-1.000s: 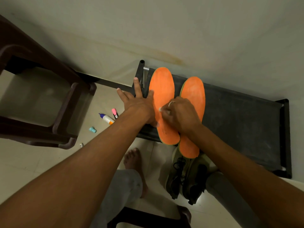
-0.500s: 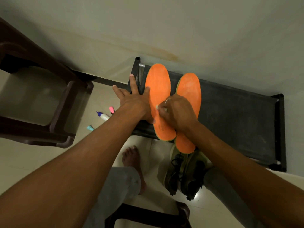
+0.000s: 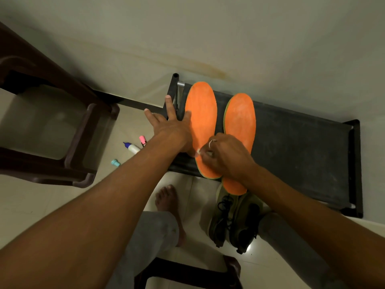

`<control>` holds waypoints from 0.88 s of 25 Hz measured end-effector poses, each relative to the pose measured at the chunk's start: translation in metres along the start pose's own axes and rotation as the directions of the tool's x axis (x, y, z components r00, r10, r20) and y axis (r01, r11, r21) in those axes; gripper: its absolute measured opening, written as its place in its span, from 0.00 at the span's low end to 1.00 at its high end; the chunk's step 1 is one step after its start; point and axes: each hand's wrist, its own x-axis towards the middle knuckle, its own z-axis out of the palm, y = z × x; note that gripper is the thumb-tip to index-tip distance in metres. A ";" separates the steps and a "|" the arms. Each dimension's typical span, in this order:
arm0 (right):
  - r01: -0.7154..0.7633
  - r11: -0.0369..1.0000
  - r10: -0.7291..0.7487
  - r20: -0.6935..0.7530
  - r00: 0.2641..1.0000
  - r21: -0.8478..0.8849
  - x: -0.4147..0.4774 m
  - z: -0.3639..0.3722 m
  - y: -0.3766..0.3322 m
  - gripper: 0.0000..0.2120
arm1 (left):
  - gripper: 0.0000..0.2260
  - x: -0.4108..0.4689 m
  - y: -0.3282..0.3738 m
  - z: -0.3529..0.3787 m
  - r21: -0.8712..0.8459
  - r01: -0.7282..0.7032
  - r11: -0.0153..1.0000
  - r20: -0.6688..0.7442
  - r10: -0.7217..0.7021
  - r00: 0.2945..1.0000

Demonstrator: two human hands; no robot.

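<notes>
Since the right hand (image 3: pixel 225 157) pinches a small white piece (image 3: pixel 199 151) against the heel half of the left insole (image 3: pixel 201 113), the coming move turns on that insole's long axis. It runs from near to far across the black rack (image 3: pixel 302 153), toe toward the wall, so most of its length lies beyond the right hand, which is best placed to work along it. The left hand (image 3: pixel 173 126) lies flat at the insole's left edge with its fingers straight and spread, apparently steadying it, and sits just beside the right hand.

By count there are two orange insoles, the right insole (image 3: pixel 239 119) lying parallel, both heels overhanging the rack's near edge. Two olive shoes (image 3: pixel 235 222) stand below them. On the floor to the left lie one glue bottle (image 3: pixel 132 148), one pink marker (image 3: pixel 142 140) and one teal cap (image 3: pixel 115 163).
</notes>
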 end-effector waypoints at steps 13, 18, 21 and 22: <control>-0.127 0.989 0.129 -0.028 0.991 0.078 -0.022 -0.001 -0.011 0.11 | 0.61 -0.005 0.003 -0.010 -0.036 -0.014 0.999 0.006 0.014 1.000; -0.107 0.969 0.121 -0.052 0.991 0.222 -0.026 0.003 -0.017 0.10 | 0.60 0.000 0.002 -0.010 -0.040 -0.036 0.999 -0.013 0.036 0.999; -0.082 0.959 0.106 -0.076 0.991 0.270 -0.024 0.007 -0.021 0.09 | 0.58 0.000 0.002 -0.011 -0.034 -0.035 0.999 -0.019 0.035 0.999; -0.084 0.951 0.111 -0.073 0.991 0.298 -0.023 0.007 -0.021 0.08 | 0.57 -0.001 0.002 -0.012 -0.032 -0.035 0.999 -0.022 0.034 0.999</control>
